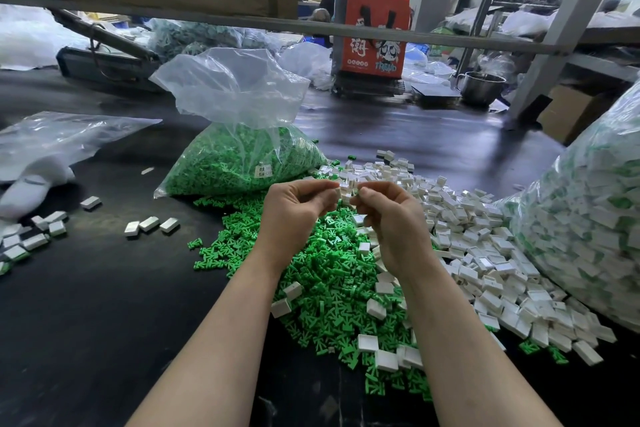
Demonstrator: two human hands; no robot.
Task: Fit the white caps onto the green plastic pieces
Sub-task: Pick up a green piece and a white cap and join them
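Item: white cap, pinched between your left hand and right hand, both sets of fingers curled on it, above the green pieces. Risk: a skewed press jams it; a slip loses it among loose caps.

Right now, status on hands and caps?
Left hand and right hand both pinching one small white plastic cap above loose green plastic pieces. Green piece in grip: cannot tell. Nothing obstructing.
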